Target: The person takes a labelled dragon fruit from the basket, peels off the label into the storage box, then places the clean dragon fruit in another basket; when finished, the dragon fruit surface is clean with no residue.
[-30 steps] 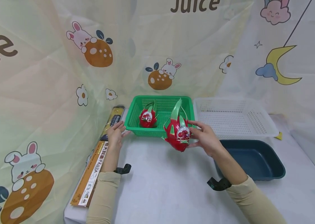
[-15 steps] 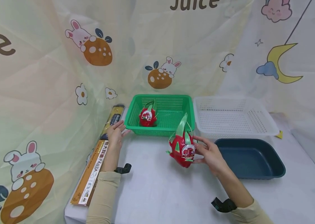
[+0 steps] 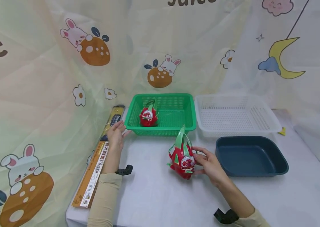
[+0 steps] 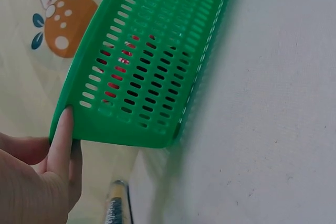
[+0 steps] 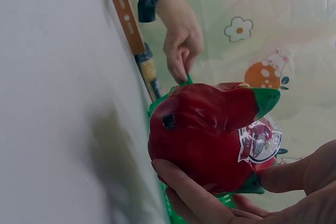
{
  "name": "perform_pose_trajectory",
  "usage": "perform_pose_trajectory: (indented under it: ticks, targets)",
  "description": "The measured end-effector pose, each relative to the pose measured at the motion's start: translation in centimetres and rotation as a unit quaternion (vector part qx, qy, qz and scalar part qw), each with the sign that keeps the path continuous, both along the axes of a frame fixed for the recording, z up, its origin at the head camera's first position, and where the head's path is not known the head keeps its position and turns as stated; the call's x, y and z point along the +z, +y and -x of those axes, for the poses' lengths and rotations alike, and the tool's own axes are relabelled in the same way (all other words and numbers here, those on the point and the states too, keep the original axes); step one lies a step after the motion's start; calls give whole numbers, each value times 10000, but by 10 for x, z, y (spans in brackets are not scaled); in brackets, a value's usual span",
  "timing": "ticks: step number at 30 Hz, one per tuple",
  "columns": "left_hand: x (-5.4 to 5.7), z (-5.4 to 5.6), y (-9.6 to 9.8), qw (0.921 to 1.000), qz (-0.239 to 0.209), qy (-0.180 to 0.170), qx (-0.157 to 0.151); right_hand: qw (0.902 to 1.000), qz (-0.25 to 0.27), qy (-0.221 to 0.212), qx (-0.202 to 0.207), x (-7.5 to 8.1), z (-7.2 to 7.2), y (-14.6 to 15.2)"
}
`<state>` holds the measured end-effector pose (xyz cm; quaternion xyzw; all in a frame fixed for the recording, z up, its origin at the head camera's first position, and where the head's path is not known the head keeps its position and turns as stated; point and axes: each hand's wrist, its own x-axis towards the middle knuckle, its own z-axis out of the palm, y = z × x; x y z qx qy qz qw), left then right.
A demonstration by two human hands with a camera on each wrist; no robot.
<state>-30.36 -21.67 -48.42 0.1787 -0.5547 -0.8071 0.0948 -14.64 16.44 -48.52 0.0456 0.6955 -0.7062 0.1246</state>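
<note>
My right hand [image 3: 209, 165] grips a red dragon fruit [image 3: 181, 160] with green leaf tips, a round label and a green loop on top. It hangs above the white table, in front of the green basket [image 3: 174, 117]. Seen from the right wrist, the thumb and fingers curl round the dragon fruit's [image 5: 205, 135] lower part. In the left wrist view, my left hand [image 4: 39, 174] pinches the basket's near-left corner rim between thumb and fingers. A second dragon fruit [image 3: 148, 117] sits inside the basket, on its left side.
A white perforated basket [image 3: 234, 113] stands right of the green one. A dark blue tray [image 3: 251, 157] lies before it, close to my right hand. Pasta packages, a brown box [image 3: 90, 176] and a yellow pack [image 3: 115, 115], line the left edge. A printed cloth hangs behind.
My right hand has drawn the dragon fruit away from the green basket's front, toward me and lower. It has then shifted slightly left. My left hand keeps its hold on the basket rim.
</note>
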Motion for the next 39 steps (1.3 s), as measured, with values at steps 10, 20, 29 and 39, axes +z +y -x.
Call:
perform_pose_trajectory:
  ticks: [10,20,29,39]
  targets:
    - [1,1,0,10000,55,32,-52,9999,-66,-136,-64,-9,-2,-1]
    - [-2,2,2,9996,190,92,-161,9996,-165,-142,-156,-12,-3,5]
    - [-2,5,-6,9983,5,57,-576,9962,-862,12,-154,-12,1,7]
    - [5,-7,2,9893,1331,-583,-128,9885,-1459,354,-164,-14,3,15]
